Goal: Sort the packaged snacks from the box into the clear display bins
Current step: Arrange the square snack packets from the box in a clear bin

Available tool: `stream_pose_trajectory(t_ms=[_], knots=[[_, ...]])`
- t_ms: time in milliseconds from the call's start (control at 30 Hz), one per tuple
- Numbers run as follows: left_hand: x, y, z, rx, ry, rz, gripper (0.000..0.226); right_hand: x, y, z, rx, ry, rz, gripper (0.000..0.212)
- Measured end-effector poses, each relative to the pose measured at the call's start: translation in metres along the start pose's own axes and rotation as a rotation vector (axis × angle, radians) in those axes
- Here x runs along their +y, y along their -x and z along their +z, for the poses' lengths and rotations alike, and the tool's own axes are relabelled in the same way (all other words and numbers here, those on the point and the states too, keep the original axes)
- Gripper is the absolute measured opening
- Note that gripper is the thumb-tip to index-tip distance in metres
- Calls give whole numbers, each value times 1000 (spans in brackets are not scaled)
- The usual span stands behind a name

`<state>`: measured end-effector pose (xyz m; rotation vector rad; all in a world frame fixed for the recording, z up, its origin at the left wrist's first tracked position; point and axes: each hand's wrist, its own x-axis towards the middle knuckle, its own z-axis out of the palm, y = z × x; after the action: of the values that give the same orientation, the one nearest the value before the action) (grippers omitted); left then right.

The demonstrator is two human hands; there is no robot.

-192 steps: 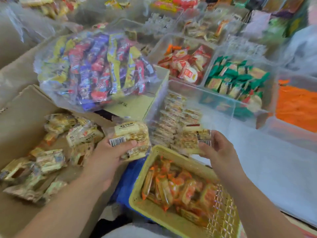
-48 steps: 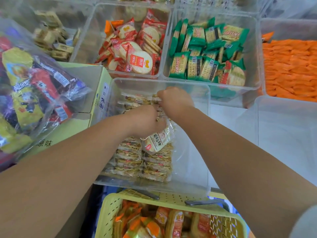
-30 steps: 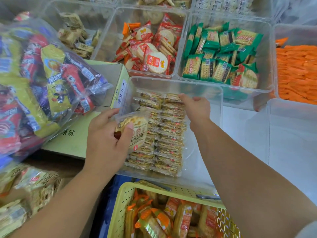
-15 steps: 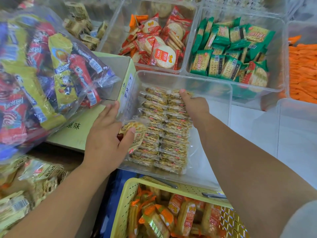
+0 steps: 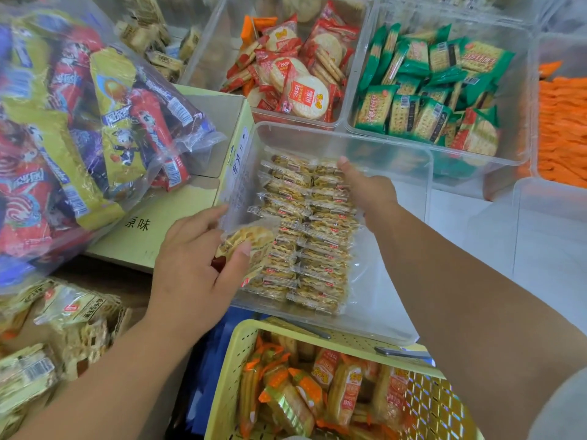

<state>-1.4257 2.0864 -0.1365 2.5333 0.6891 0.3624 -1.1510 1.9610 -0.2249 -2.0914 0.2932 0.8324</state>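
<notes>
Presently the left hand (image 5: 190, 271) pinches a clear-wrapped yellow cracker packet (image 5: 254, 242) over the clear plastic bin (image 5: 397, 154). The right hand (image 5: 370, 188) touches rowed packets (image 5: 305, 249) inside; its grip is hidden.

The golden-brown cracker packs in transparent film (image 5: 305, 223) carry small red marks, as does one loose cracker pack (image 5: 257, 239). At 12 o'clock are red wrappers with round white crackers (image 5: 298, 84); at 1 o'clock, green packets (image 5: 422, 100); at 3 o'clock, plain orange packets (image 5: 565, 128). At 6 o'clock a pale yellow perforated plastic basket (image 5: 232, 360) holds orange-and-gold packs (image 5: 286, 404).
</notes>
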Motion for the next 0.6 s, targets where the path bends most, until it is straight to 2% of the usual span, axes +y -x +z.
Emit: stream_pose_trajectory(t_ms=[133,233,333,400,500,600], knots=[[19,32,-13,23,225,-282,44,12,20,-10,-2,-185,-14,81],[36,45,-25,-1,328,-394,19,36,42,-13,-53,-276,-5,73],[42,52,-25,19,553,-580,29,55,56,-13,-135,-319,83,72],[39,58,-22,56,707,-674,22,58,58,-13,-174,-348,147,75],[34,64,-14,49,797,-746,22,58,62,-6,-224,-334,178,82],[30,68,-4,62,843,-900,27,60,71,7,-241,-350,207,87]])
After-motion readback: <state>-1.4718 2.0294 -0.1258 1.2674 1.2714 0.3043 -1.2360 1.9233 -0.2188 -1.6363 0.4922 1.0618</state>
